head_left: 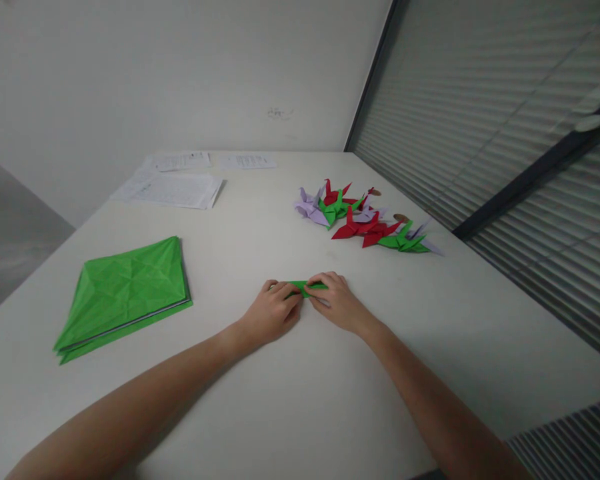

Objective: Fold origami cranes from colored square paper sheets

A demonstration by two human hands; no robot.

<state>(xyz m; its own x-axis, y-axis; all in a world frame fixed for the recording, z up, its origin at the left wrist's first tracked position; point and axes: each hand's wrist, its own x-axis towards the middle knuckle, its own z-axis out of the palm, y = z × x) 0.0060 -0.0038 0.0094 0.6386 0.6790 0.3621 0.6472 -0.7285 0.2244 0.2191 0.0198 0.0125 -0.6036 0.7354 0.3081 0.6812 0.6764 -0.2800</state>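
Observation:
A small folded piece of green origami paper (pixel 303 285) lies on the white table, mostly covered by my fingers. My left hand (pixel 277 307) grips its left part, fingertips close to the middle. On the other side, my right hand (pixel 334 301) pinches the right part with thumb and fingers. Both hands rest low at the table top, almost touching each other. How the paper is folded underneath the fingers is hidden.
A stack of creased green paper sheets (pixel 133 283) lies at the left. Several red, green and purple folded paper cranes (pixel 365 227) sit at the back right, near the window blinds (pixel 480 133). Printed sheets (pixel 173 189) lie at the back left by the wall.

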